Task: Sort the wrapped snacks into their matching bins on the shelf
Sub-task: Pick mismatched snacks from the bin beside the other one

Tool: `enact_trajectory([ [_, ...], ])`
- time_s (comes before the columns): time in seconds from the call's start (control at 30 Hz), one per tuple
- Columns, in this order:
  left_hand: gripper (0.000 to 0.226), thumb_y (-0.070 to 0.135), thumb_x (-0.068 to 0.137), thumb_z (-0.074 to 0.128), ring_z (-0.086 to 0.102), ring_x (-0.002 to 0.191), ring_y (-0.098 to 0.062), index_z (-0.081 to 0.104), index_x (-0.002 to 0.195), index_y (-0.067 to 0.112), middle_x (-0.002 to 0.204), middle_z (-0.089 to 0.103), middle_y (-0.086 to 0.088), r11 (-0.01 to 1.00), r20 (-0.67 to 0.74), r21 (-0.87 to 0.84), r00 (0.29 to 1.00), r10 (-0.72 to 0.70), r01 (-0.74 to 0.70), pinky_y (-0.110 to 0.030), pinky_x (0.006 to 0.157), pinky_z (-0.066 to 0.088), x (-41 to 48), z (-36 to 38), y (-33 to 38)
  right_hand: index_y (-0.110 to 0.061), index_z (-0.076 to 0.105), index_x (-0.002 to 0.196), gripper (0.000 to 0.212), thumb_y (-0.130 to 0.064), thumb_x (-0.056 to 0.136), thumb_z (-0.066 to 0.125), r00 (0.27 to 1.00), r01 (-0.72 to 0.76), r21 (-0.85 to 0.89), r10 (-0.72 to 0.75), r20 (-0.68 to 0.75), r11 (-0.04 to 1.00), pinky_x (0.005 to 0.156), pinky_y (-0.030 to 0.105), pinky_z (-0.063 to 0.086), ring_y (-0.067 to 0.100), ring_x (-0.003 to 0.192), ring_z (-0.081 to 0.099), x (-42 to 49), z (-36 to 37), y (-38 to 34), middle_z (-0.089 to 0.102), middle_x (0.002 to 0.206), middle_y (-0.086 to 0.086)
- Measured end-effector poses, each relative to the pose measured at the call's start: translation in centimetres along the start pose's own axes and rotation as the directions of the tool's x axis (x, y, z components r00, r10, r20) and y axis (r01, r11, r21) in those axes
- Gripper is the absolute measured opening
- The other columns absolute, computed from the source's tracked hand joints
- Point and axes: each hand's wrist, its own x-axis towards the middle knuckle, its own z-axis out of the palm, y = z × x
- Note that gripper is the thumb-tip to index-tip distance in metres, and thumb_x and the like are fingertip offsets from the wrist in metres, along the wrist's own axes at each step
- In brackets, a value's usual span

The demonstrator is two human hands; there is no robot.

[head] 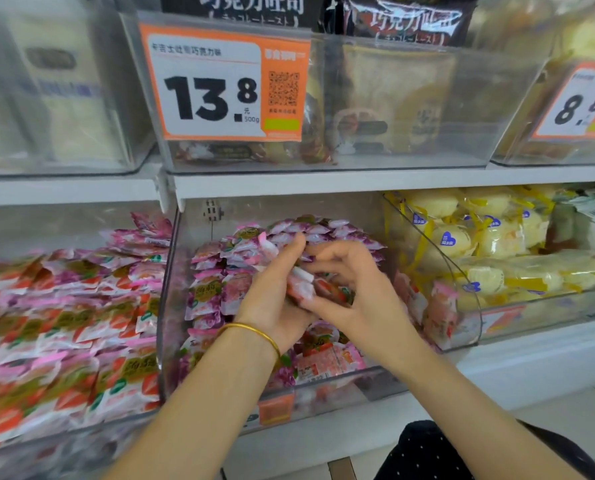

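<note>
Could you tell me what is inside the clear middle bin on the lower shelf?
Pink and purple wrapped snacks fill the bin; both hands cover the middle.

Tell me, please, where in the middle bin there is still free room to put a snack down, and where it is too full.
In the middle bin, the only open patch is the front right corner, beside the curved divider, right of the right hand. The back holds the purple-pink packet pile; the left hand covers the centre. The left bin is heaped.
</note>
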Motion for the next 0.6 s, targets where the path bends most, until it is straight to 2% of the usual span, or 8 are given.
enact_trajectory([
  [0.07,0.024,0.024,0.091,0.056,0.069,0.086,-0.028,0.057,0.108,0.008,0.093,0.068,-0.016,0.999,-0.039,-0.034,0.999,0.013,-0.014,-0.039,0.066,0.057,0.0,-0.3,0.2,-0.034,0.045,0.104,0.047,-0.021,0.072,0.076,0.998,-0.054,0.125,0.053,0.017,0.991,0.094,0.025,0.047,0.0,0.111,0.057,0.1,-0.1,0.2,0.06,0.111,-0.02],
  [0.13,0.017,0.018,0.091,0.055,0.068,0.074,-0.027,0.056,0.104,0.007,0.091,0.064,-0.017,0.999,-0.071,-0.015,0.997,0.028,-0.029,-0.037,0.057,0.058,-0.2,-0.5,0.5,-0.031,0.05,0.106,0.043,-0.021,0.07,0.072,0.997,-0.079,0.181,0.077,0.018,0.98,0.093,0.03,0.049,0.005,0.109,0.059,0.2,-0.3,0.4,0.059,0.115,-0.017],
  [0.2,0.024,0.017,0.091,0.054,0.067,0.084,-0.032,0.056,0.112,0.004,0.104,0.064,-0.023,1.0,-0.068,0.004,0.997,0.023,-0.023,-0.043,0.065,0.059,-0.2,-0.8,0.8,-0.025,0.059,0.103,0.035,-0.015,0.072,0.071,0.997,-0.071,0.15,0.071,0.006,0.986,0.091,0.027,0.049,0.006,0.104,0.06,0.3,-0.4,0.4,0.057,0.117,-0.01],
  [0.27,0.033,0.017,0.092,0.052,0.063,0.101,-0.037,0.053,0.121,0.002,0.118,0.059,-0.026,1.0,-0.058,0.007,0.998,0.008,-0.007,-0.046,0.077,0.055,-0.2,-1.0,1.0,-0.023,0.066,0.096,0.025,-0.011,0.076,0.074,0.999,-0.042,0.072,0.043,-0.014,0.996,0.089,0.016,0.046,0.001,0.103,0.057,0.2,-0.3,0.2,0.056,0.114,-0.011],
  [0.37,0.034,0.019,0.092,0.052,0.06,0.106,-0.035,0.051,0.121,0.002,0.121,0.054,-0.027,1.0,-0.046,-0.005,0.999,-0.01,0.01,-0.045,0.083,0.052,-0.1,-1.3,1.2,-0.027,0.066,0.096,0.021,-0.018,0.078,0.074,0.998,-0.066,-0.036,0.066,-0.019,0.997,0.086,0.005,0.038,-0.005,0.102,0.052,0.2,-0.3,0.0,0.057,0.107,-0.014],
  [0.43,0.044,0.019,0.092,0.051,0.061,0.109,-0.037,0.048,0.131,-0.001,0.125,0.056,-0.028,1.0,-0.045,-0.001,0.999,-0.019,0.019,-0.045,0.08,0.055,-0.1,-1.4,1.1,-0.027,0.063,0.099,0.022,-0.021,0.08,0.072,0.991,-0.132,-0.031,0.133,0.009,0.991,0.08,0.003,0.039,-0.003,0.094,0.054,0.3,-0.4,0.2,0.059,0.106,-0.008],
  [0.5,0.041,0.017,0.092,0.049,0.067,0.096,-0.035,0.049,0.129,-0.002,0.112,0.064,-0.027,0.999,-0.053,0.022,0.998,-0.032,0.034,-0.041,0.067,0.058,-0.2,-1.2,0.9,-0.026,0.06,0.101,0.025,-0.022,0.08,0.072,0.982,-0.184,-0.004,0.184,0.03,0.983,0.076,0.007,0.043,0.005,0.091,0.057,0.3,-0.5,0.4,0.06,0.106,-0.005],
  [0.6,0.04,0.015,0.092,0.049,0.063,0.104,-0.036,0.05,0.128,-0.003,0.118,0.061,-0.027,0.997,-0.1,0.039,0.993,-0.06,0.064,-0.044,0.071,0.053,-0.4,-1.1,0.6,-0.024,0.057,0.108,0.037,-0.021,0.076,0.076,0.958,-0.288,0.098,0.285,0.041,0.953,0.072,0.011,0.048,0.009,0.086,0.059,0.4,-0.8,0.5,0.062,0.101,-0.004],
])
